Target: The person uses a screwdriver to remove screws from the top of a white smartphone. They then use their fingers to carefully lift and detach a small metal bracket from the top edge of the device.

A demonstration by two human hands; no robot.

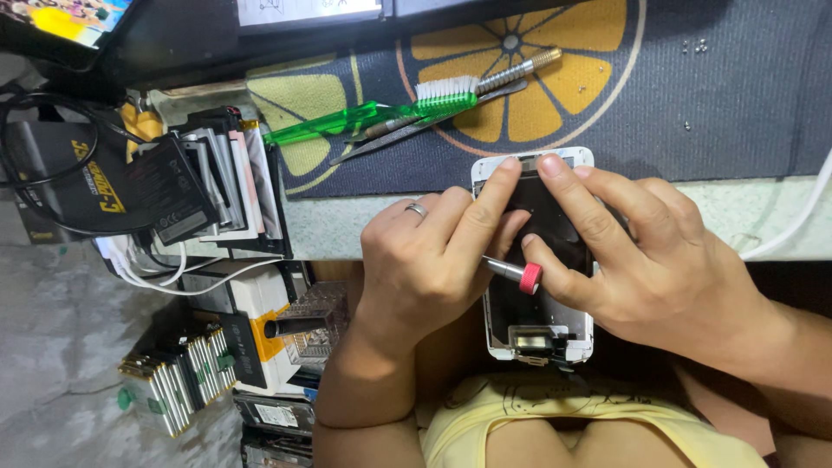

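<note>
I brace the opened white phone (539, 334) at the table edge (347, 227) with my left hand (425, 260), while my right hand (641, 260) pinches the red-capped screwdriver (518, 274) across it for control.

we see a glossy white plastic phone frame (530, 342) with a dark glass face at mid-frame, a smooth metal screwdriver (511, 270) with a red plastic cap, and a polished metal ring (417, 209). at upper centre lie a translucent green plastic brush (373, 115) and a matt, woven cloth mat (711, 95).
</note>
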